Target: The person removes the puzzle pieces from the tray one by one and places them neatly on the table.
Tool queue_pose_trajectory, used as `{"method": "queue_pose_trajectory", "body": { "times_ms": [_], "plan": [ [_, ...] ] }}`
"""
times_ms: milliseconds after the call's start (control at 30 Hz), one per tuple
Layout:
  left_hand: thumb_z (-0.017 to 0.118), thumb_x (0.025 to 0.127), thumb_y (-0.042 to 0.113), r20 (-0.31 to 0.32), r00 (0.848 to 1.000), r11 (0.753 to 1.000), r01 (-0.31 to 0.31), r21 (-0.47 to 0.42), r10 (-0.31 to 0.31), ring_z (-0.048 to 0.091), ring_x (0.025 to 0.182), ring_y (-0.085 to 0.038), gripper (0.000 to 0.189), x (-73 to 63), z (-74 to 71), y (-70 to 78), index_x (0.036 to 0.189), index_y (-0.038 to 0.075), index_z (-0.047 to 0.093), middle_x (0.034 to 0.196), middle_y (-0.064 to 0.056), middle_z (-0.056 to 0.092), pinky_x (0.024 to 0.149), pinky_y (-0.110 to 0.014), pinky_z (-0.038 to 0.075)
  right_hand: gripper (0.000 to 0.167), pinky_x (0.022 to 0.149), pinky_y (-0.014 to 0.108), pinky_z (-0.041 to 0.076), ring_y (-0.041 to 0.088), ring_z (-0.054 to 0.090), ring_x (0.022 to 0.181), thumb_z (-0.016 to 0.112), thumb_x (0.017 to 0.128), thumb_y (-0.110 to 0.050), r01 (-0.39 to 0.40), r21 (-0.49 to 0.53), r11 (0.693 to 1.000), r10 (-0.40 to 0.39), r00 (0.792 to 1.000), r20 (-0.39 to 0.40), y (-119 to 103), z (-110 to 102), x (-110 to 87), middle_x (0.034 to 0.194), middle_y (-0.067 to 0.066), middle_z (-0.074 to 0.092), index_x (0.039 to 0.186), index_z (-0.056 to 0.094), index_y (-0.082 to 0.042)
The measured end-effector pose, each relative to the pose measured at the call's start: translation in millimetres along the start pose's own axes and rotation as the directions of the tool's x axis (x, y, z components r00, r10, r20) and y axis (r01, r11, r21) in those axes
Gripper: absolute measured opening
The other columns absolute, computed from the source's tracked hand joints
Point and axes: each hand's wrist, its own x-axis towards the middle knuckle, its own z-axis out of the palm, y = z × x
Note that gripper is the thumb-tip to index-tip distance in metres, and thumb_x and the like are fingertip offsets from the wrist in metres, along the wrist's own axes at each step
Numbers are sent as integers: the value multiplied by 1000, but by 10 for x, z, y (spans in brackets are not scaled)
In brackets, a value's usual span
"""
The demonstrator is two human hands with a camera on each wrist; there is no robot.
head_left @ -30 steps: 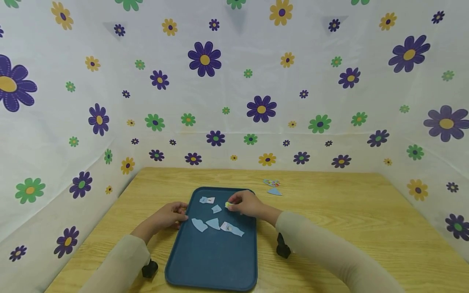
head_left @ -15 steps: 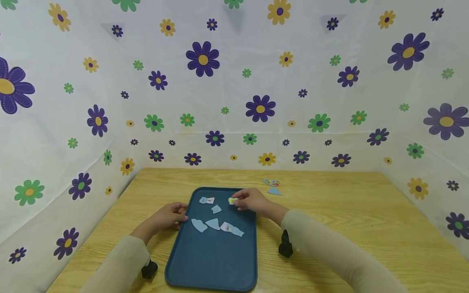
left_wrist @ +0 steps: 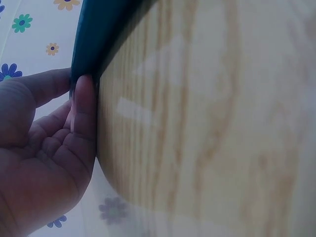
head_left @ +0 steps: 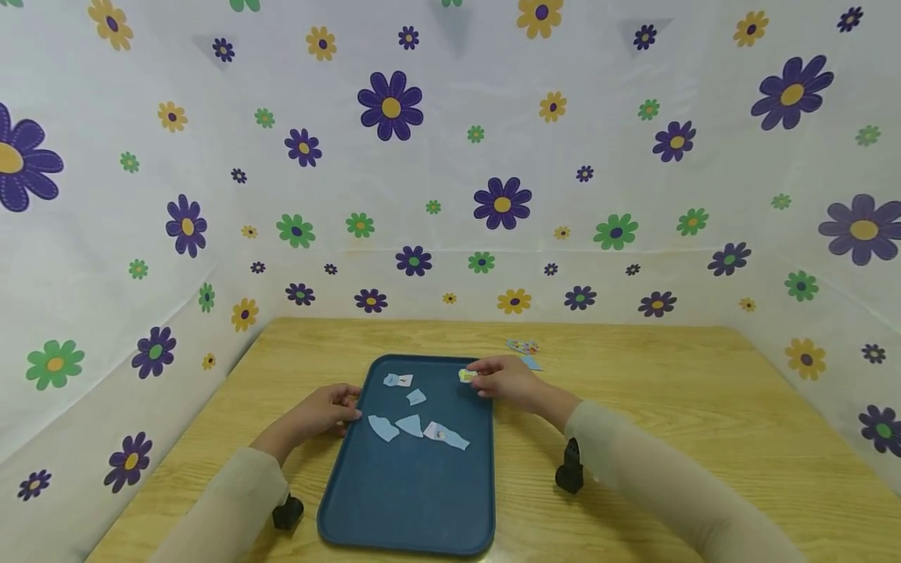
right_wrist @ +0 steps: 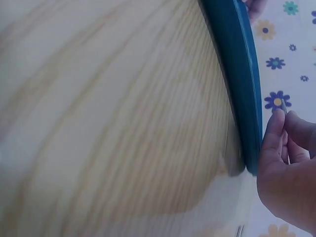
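My right hand [head_left: 508, 379] pinches a small pale paper piece with a yellow print [head_left: 466, 376] between thumb and fingertips, over the far right corner of a dark blue tray [head_left: 408, 500]. In the right wrist view, only a thin edge of the piece shows above the pinching fingertips [right_wrist: 279, 117]. My left hand [head_left: 325, 410] grips the tray's left rim, and the left wrist view has its thumb and fingers [left_wrist: 85, 98] at that edge. On the tray lie several light blue paper pieces, including a curved one [head_left: 383, 428], a triangular one [head_left: 410, 425] and a longer printed one [head_left: 446, 436].
Beyond the tray, on the wooden table [head_left: 633, 391], lie a colourful printed piece [head_left: 522, 346] and a plain blue piece [head_left: 532, 363], partly behind the right hand. A flower-patterned white sheet [head_left: 450, 172] encloses the table at the back and sides.
My right hand has moved right and away from me with the yellow-printed piece, from the tray's upper middle to its far right corner. The left hand stays at the rim.
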Motion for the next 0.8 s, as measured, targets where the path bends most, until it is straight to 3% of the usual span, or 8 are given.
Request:
{"method": "queue_pose_trajectory", "body": {
  "times_ms": [800],
  "plan": [
    [62,93,5,-9,1000,1000,9,10,-9,53,81,-21,44,3,3,-8,133,-5,50,92,-10,51,68,-33,52,33,74,27,53,15,60,86,53,97,4,-42,-6,999,41,994,-97,183,-608,-257,104,12,62,129,54,10]
  ]
}}
